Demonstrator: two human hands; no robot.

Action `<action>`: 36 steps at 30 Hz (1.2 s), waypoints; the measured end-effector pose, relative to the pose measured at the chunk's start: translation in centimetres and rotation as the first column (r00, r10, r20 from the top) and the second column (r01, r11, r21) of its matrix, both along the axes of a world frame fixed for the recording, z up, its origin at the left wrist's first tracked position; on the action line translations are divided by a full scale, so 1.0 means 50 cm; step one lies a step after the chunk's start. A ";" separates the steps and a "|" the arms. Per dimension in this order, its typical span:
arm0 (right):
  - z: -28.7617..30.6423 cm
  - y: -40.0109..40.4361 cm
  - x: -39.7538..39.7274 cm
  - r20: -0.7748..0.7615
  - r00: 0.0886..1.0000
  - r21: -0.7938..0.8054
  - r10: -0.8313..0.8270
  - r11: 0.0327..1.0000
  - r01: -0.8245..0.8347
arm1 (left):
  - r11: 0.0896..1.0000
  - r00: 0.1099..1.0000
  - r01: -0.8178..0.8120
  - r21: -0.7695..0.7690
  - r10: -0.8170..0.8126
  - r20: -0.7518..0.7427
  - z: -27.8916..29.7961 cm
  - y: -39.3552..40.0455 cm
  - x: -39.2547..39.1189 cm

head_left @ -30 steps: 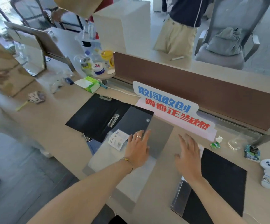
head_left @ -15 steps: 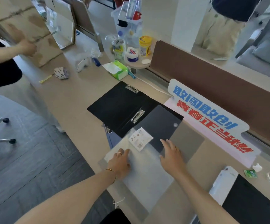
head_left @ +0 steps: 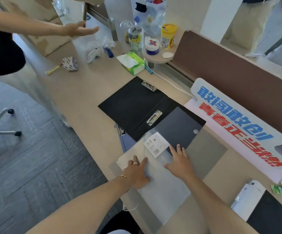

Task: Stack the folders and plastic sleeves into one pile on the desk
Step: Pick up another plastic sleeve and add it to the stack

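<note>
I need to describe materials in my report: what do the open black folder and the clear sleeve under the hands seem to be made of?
Black folder: probably matte plastic board with a faint grain; its clips shine like metal. Clear sleeve: thin, frosted, translucent plastic; the desk shows through it.

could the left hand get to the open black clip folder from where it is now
Probably yes. The left hand lies flat on the clear plastic sleeves, and the black clip folder lies open just beyond them on the desk, with nothing standing between.

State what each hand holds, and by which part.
Nothing is gripped. Left hand and right hand lie flat on the clear plastic sleeve.
</note>
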State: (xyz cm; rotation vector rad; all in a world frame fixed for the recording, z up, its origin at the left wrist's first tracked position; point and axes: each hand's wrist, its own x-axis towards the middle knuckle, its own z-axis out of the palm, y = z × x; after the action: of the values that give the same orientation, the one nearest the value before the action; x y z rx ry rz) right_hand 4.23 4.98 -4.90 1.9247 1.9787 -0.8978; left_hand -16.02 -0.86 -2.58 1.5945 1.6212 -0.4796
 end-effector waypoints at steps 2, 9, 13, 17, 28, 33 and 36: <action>0.006 -0.004 0.000 0.001 1.000 0.000 0.009 1.000 -0.009 | 0.999 1.000 -0.015 -0.034 0.015 0.006 0.002 0.001 0.004; 0.050 -0.037 -0.021 -0.029 0.999 0.061 -0.015 0.998 0.016 | 0.994 0.993 -0.082 -0.067 0.087 0.076 0.015 -0.005 0.000; 0.068 -0.056 -0.029 -0.021 0.999 0.128 -0.025 0.991 0.027 | 0.944 0.921 -0.311 -0.115 0.329 0.207 0.027 -0.001 0.003; 0.087 -0.067 -0.035 -0.063 0.998 0.230 -0.007 0.973 0.022 | 0.801 0.703 -0.558 -0.216 0.595 0.390 0.050 0.010 0.025; 0.215 -0.101 -0.078 -0.359 0.928 0.519 0.103 0.848 0.106 | 0.287 0.051 -0.923 -0.258 0.755 0.654 0.188 0.045 0.103; 0.293 -0.113 -0.078 -0.519 0.838 0.502 0.166 0.853 0.142 | 0.362 0.293 -0.932 0.023 0.716 0.634 0.247 0.045 0.096; 0.306 -0.105 -0.074 -0.598 0.788 0.411 0.150 0.901 0.141 | 0.379 0.334 -0.922 0.079 0.676 0.657 0.265 0.036 0.081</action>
State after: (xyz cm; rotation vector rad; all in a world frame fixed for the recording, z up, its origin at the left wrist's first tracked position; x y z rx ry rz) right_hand 0.53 -0.30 10.38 2.0068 2.7685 -1.3091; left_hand -11.98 0.93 10.65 0.7692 1.8826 0.9189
